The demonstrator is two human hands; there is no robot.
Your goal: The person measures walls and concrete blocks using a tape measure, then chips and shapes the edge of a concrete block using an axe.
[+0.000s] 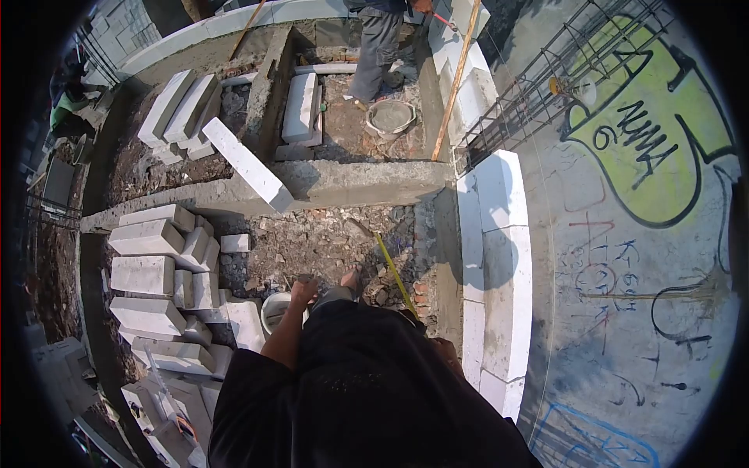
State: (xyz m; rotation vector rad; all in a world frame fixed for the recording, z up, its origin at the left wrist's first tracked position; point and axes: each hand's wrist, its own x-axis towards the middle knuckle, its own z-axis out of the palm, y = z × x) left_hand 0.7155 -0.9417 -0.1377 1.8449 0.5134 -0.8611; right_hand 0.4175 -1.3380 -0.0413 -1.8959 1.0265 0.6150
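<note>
My left hand [303, 291] is in front of my body, its fingers curled closed above the rim of a pale bucket [275, 307]. What the fingers hold, if anything, is too small to make out. Low on the right, part of my right hand [447, 352] shows beside my dark shirt, its fingers hidden. Near it, a yellow measuring tape [395, 270] slants out from my shirt's edge over the rubble floor; whether that hand grips it is hidden. Close by on the right runs a wall of white blocks [505, 300].
Stacked white blocks [142, 275] stand on the left. One long block [248, 165] lies across the concrete beam [367, 178] ahead. Beyond it, another person [376, 51] stands near a mortar tub [391, 117]. A rebar cage [538, 97] leans along the graffitied wall [624, 327].
</note>
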